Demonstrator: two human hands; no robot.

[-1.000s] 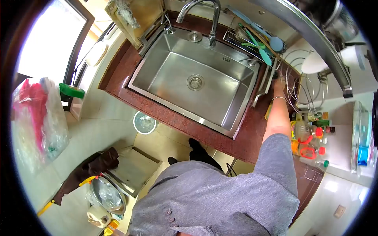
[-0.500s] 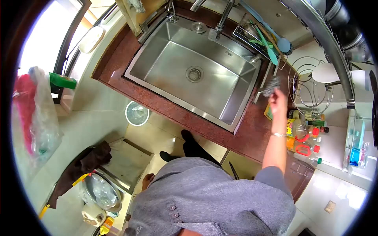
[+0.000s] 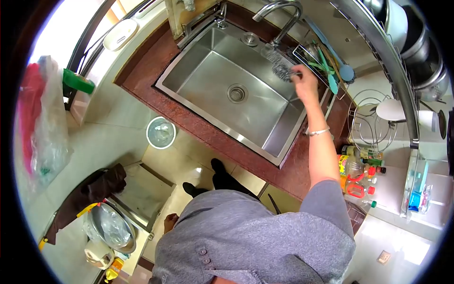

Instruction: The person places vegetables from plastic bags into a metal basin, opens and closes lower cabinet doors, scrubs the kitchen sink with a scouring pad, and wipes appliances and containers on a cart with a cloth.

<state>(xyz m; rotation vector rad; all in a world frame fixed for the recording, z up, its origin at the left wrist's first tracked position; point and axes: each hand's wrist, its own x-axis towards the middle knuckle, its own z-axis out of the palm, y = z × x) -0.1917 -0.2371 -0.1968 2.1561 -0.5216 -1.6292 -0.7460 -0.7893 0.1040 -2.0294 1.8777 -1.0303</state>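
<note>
My right hand (image 3: 306, 85) is closed on a grey wiry steel scrubber (image 3: 283, 71) with a dark grip, holding it over the back right corner of the steel sink (image 3: 198, 80). The scrubber overlaps the sink's back rim, near the base of the faucet (image 3: 283, 33). Just right of the hand is a wire rack (image 3: 307, 59) with blue, green and wooden utensils. My left hand (image 3: 171, 222) hangs low beside my body, partly behind the grey shirt, its fingers mostly hidden.
A reddish countertop (image 3: 142, 102) surrounds the sink. Several bottles (image 3: 357, 173) and a wire stand (image 3: 373, 118) are at the right. A white bucket (image 3: 161, 133) stands on the floor. A metal shelf (image 3: 397, 71) with pots overhangs the right side.
My right hand has carried the scrubber from the counter right of the sink, leftward and away from me, over the sink's back right corner. The view has shifted slightly.
</note>
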